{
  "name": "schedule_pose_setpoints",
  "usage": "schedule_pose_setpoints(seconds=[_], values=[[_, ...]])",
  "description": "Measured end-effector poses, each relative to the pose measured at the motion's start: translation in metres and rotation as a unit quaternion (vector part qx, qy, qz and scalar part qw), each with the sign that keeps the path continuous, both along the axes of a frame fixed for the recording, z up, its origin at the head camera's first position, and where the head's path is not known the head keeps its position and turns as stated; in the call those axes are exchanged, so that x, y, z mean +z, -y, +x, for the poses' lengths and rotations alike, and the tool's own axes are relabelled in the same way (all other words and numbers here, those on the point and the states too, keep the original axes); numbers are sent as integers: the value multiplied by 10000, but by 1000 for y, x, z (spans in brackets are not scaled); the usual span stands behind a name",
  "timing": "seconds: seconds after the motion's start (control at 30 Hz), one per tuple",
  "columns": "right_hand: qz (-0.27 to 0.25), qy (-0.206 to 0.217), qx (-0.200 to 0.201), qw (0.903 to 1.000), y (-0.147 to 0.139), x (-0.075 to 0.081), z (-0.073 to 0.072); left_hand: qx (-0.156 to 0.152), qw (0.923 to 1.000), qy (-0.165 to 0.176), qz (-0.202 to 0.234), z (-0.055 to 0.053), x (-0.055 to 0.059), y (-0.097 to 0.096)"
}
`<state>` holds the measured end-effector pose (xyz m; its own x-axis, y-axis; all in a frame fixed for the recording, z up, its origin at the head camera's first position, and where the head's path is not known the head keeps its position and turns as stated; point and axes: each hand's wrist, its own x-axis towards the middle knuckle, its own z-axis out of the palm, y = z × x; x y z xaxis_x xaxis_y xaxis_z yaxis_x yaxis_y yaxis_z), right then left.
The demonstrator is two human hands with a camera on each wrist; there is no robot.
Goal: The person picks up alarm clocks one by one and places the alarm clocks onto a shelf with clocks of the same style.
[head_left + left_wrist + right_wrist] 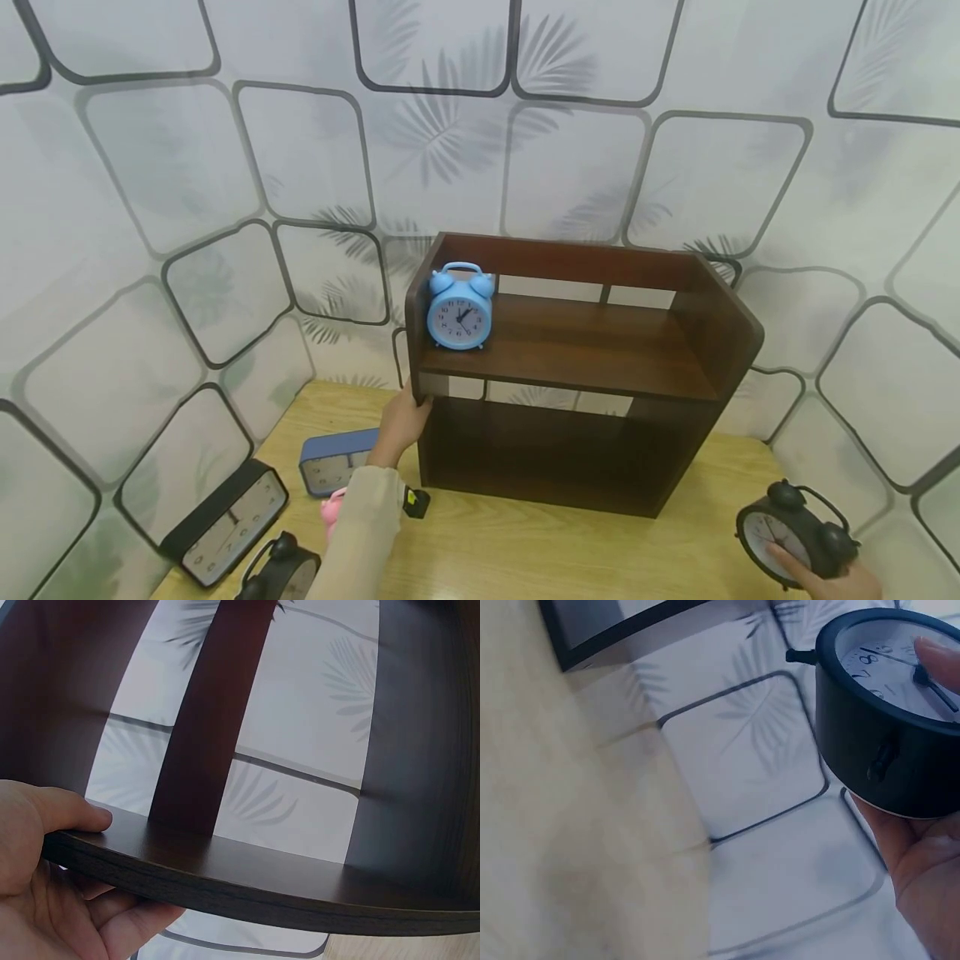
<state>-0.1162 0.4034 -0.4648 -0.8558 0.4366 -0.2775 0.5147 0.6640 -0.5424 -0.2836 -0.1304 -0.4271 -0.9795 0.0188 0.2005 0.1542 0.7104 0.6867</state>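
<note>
A dark brown two-tier wooden shelf (585, 333) stands against the wall. My left hand (402, 425) grips its left side panel; in the left wrist view the thumb lies on the inner face and the fingers (139, 926) are behind the edge. On the upper tier, at the left end, a light blue twin-bell alarm clock (460, 312) stands upright. To the right of the shelf, my right hand (843, 579) holds a black twin-bell alarm clock (787, 533), tilted, with the thumb across its face. That clock's dial (892, 664) shows in the right wrist view.
Left of the shelf are a blue rectangular clock (330, 467), a black rectangular clock (232, 525), another black twin-bell clock (288, 575) and a pink object (330, 508) partly hidden by the sleeve. The wooden table (517, 558) meets patterned walls (442, 167) at back and sides.
</note>
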Motion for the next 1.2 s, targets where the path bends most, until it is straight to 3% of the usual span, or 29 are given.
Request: schedule_pose_setpoints(seconds=[0.07, 0.13, 0.3, 0.43, 0.7, 0.9, 1.0, 1.07, 1.13, 1.2], values=[[115, -506, -518, 9973, 10, 4, -4, 0, 10000, 19, 4, 0, 0, 0], [123, -892, -549, 9944, 17, 9, -7, 4, 10000, 30, 1, 0, 1, 0], [228, -1443, 3, 9893, 22, 21, -15, -10, 10000, 44, 6, 0, 2, 0], [16, -1855, 167, 9825, 25, 28, -18, -32, 10000, 46, 7, 0, 2, -1], [-531, -2205, 573, 9722, 32, 44, -20, -23, 10000, -3, 13, 0, 2, -1], [-1026, -2831, 889, 9494, 42, 58, -23, -11, 10000, -3, 36, 0, 1, 0], [-1570, -3128, 1175, 9293, 47, 68, -25, -13, 10000, -17, 53, -1, 1, 0], [-2081, -3333, 1398, 9089, 50, 74, -28, -13, 10000, -37, 40, -1, 0, 0], [-2478, -3401, 1522, 8943, 53, 80, -31, -20, 10000, -61, 30, -1, -1, 0], [-2467, -3455, 1611, 8909, 56, 85, -34, -30, 10000, -74, 22, -2, -1, 1]])
